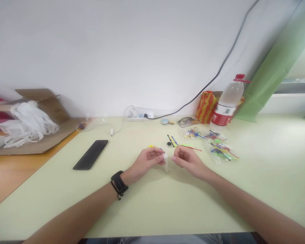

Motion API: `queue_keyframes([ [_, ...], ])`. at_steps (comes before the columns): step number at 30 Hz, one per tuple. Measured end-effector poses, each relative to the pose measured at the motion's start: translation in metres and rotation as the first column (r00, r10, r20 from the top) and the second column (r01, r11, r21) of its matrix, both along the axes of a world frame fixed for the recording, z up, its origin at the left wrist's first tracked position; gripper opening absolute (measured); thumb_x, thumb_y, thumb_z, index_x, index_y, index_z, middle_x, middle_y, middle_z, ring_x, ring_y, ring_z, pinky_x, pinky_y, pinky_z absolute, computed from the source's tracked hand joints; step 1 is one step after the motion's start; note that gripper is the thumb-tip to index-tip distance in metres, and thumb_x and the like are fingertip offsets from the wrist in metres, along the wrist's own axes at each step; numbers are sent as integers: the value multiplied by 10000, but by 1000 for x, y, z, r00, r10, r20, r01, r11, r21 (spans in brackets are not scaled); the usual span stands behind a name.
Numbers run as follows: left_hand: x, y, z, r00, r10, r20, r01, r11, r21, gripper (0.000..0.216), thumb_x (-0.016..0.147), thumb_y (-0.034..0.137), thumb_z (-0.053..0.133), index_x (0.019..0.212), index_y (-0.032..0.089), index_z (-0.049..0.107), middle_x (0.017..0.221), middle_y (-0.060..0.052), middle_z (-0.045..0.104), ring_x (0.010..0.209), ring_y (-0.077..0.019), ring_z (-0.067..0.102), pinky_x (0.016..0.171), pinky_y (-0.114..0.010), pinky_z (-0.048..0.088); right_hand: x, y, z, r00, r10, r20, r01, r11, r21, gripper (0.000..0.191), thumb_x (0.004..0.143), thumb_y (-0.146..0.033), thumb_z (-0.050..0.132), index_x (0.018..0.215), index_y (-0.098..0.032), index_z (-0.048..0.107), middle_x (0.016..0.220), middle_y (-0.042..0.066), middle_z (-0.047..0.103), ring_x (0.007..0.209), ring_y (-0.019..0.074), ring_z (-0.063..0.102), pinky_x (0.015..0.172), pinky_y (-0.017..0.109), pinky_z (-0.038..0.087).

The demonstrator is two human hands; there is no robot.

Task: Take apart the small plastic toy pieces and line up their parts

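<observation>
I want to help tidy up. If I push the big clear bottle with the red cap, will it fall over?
The clear plastic bottle could tip if pushed high up, since it stands tall and fairly narrow. It may be heavy if full, but I can't tell how much is inside. Being round, it would probably roll once down.

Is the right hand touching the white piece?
No, the left hand holds the white piece, with a visible gap to the right hand.

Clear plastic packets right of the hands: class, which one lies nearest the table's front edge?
The front packet, with its mix of coloured pieces. It sits lowest in the view, whereas the other packets lie farther back, toward the wall.
</observation>
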State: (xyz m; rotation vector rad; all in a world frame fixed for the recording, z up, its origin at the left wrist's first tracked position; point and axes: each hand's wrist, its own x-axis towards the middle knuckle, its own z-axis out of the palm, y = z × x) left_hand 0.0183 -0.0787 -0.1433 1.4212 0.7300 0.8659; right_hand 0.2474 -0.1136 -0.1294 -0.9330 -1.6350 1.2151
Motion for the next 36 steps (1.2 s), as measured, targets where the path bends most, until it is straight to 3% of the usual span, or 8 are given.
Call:
queue_keyframes([
  [17, 2, -4, 5, 998, -48, -39, 47, 999, -20, 308, 866, 381, 797, 1059, 154, 715, 978, -90, 750, 872, -196, 711, 823, -338, 569, -5, -3, -5, 990, 31, 134, -45, 994, 98, 277, 948, -459, 664, 865, -220, 552, 803, 6, 593, 707, 154, 546, 656, 293, 475],
  [20, 2, -3, 5, 999, -21, -34, 20, 999, -30, 309, 866, 387, 797, 1053, 154, 719, 925, -75, 738, 842, -189, 701, 804, -334, 564, -3, -3, -7, 995, -40, 94, 23, 985, 170, 208, 966, -395, 642, 1078, -238, 563, 806, -9, 582, 689, 151, 546, 642, 291, 472],
  [25, 1, -2, 5, 1000, 10, -3, -10, 1000, -28, 304, 871, 383, 794, 1047, 145, 723, 886, -62, 712, 814, -171, 674, 791, -317, 549, -2, -4, -11, 992, -110, 57, 96, 972, 216, 675, 966, -388, 621, 1536, -316, 267, 951, -6, 590, 635, 129, 541, 607, 278, 480],
  [27, 1, -1, 4, 1000, 10, 8, -10, 1000, -25, 302, 874, 384, 792, 1047, 146, 724, 899, -63, 710, 822, -169, 671, 796, -314, 545, -2, -4, -13, 990, -122, 78, 103, 973, 206, 535, 958, -438, 624, 1435, -292, 433, 970, 5, 600, 639, 126, 547, 593, 270, 471],
  [29, 1, -1, 3, 1000, 11, 9, -11, 1000, -28, 307, 869, 386, 796, 1048, 147, 723, 895, -61, 710, 820, -170, 675, 794, -313, 544, 1, -2, -14, 985, -84, 149, 58, 984, 168, 301, 981, -505, 569, 1010, -218, 652, 779, -4, 578, 582, 128, 506, 550, 268, 423],
  [31, 1, 0, 2, 1000, 16, 5, -16, 999, -32, 317, 859, 388, 806, 1048, 147, 722, 888, -59, 710, 815, -173, 683, 789, -314, 545, 3, 0, -13, 979, -35, 202, 10, 992, 123, 541, 1012, -557, 485, 605, -202, 508, 559, -21, 436, 501, 118, 398, 508, 280, 343],
  [33, 1, 1, 1, 1000, 20, 3, -20, 999, -37, 327, 847, 396, 815, 1041, 150, 723, 882, -56, 712, 809, -175, 689, 788, -319, 548, 5, 1, -10, 979, -24, 205, 0, 993, 118, 632, 1023, -580, 448, 516, -209, 370, 502, -29, 349, 487, 113, 332, 508, 293, 299],
  [36, 1, 1, 1, 1000, 26, -1, -26, 999, -37, 339, 836, 407, 822, 1035, 150, 725, 870, -56, 717, 808, -179, 692, 802, -330, 552, 4, 1, -7, 980, -63, 187, 32, 986, 165, 547, 995, -570, 527, 596, -211, 425, 573, -26, 418, 556, 128, 390, 549, 290, 328],
])
